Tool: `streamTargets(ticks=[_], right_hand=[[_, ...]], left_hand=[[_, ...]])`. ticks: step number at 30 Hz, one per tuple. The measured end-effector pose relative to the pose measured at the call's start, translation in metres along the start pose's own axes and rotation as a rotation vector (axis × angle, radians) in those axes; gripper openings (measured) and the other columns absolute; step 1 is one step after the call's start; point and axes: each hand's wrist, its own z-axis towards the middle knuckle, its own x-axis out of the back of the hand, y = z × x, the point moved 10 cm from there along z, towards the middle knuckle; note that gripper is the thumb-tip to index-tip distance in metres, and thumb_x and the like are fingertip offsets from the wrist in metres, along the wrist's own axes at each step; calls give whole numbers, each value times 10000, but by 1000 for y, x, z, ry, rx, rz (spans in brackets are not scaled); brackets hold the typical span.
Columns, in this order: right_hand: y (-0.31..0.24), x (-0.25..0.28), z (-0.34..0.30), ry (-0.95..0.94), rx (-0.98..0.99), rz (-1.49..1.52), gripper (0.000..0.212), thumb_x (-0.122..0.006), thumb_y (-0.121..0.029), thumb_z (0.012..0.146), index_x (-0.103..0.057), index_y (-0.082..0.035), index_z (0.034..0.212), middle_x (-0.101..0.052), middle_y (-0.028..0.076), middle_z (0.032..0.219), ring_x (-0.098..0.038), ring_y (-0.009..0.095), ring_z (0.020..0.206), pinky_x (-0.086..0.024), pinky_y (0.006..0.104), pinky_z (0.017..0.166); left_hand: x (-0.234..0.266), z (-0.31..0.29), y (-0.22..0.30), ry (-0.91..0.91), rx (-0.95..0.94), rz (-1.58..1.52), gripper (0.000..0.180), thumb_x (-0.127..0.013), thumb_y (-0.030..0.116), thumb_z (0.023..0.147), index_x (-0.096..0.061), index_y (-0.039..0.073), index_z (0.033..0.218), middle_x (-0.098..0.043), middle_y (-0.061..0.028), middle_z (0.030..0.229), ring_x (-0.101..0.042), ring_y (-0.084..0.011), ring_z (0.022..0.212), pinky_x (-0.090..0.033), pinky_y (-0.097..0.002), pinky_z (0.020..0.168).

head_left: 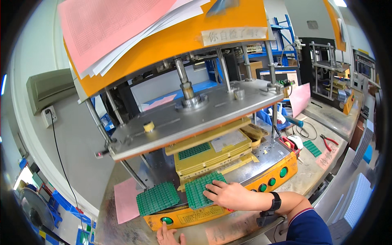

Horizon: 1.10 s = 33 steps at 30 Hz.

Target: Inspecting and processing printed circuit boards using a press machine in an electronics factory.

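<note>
My right hand (226,195), with a dark watch (274,203) on the wrist, rests its spread fingers on a green circuit board panel (197,195) at the front of the press. To its left lies another green circuit board panel (158,199), overlapping the front edge of the press base. My left hand (165,236) is at the lower edge, a fingertip at the green push button (166,221) on the orange front. Behind the panels sits a yellow fixture (214,157) bearing a further green board (194,151). The press's metal plate (196,116) hangs above it.
Steel guide posts (95,120) stand around the press. More green buttons (283,172) are on the front right. On the right bench lie a small green board (312,148), red pliers (328,143) and a screwdriver (295,121). A fan (38,208) stands at lower left.
</note>
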Motion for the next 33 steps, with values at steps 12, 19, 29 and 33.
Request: streamTargets(ticks=[12, 19, 29, 33], right_hand=[[8, 13, 3, 129, -5, -9, 372, -575, -132, 792, -614, -30, 1147, -659, 108, 1147, -666, 260, 1009, -579, 331, 669], [11, -4, 1, -50, -48, 123, 387, -630, -277, 821, -617, -59, 1140, -635, 95, 1185, -598, 260, 1132, -527, 442, 826], [44, -32, 4, -264, -30, 274, 792, -644, -593, 781, -460, -93, 1368, -413, 192, 1440, -389, 380, 1329, -405, 583, 985], [41, -24, 8, -278, 3, 335, 743, -619, -578, 821, -487, -66, 1343, -466, 197, 1396, -433, 396, 1289, -449, 449, 998]], left_hand=[[7, -2, 9, 70, -147, -117, 113, -619, 160, 839, -606, 54, 875, -650, -129, 988, -583, -349, 911, -444, -452, 785], [12, 4, 15, -1, -104, -85, 138, -595, 177, 856, -598, 39, 862, -643, -141, 970, -583, -362, 895, -444, -462, 774], [6, 20, 8, -240, -49, -438, 175, -639, 184, 869, -615, 43, 971, -605, -159, 1078, -550, -357, 1022, -432, -439, 883], [58, 91, 59, -178, -375, -457, 231, -673, 188, 803, -631, 62, 993, -612, -136, 1114, -552, -328, 1065, -418, -424, 914]])
